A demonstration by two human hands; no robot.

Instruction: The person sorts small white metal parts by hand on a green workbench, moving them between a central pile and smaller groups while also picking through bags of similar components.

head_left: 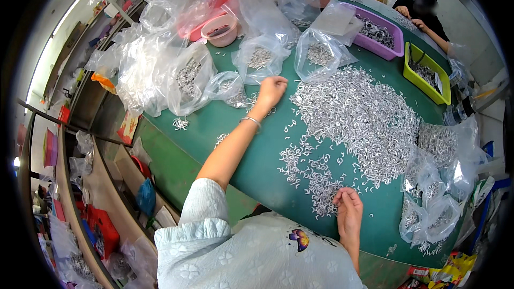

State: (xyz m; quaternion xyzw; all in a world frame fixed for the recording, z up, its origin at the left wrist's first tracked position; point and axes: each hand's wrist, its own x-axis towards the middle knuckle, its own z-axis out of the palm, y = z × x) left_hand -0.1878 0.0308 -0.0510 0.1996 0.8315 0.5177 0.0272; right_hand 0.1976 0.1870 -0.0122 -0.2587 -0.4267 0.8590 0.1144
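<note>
A large heap of small silver C-shaped metal pieces [358, 120] covers the middle of the green table [257, 166]. A smaller scatter of the same pieces [318, 176] lies nearer to me. My right hand [350, 211] is at the near edge of that scatter, fingers bent and pressed together; anything in them is too small to make out. My left hand [272, 92], with a bangle on its wrist, reaches across the table just below an open clear bag [261, 61] of silver pieces. Its fingers are curled closed, and what they hold is hidden. A few pieces lie under the left wrist.
More clear bags [187, 77] of pieces stand at the left, beside a pink tub [220, 31]. A purple basket [393, 45] and a lime-green basket [444, 93] hold metal parts. Filled bags [431, 203] crowd the right edge. A person in black [424, 8] works at the far right.
</note>
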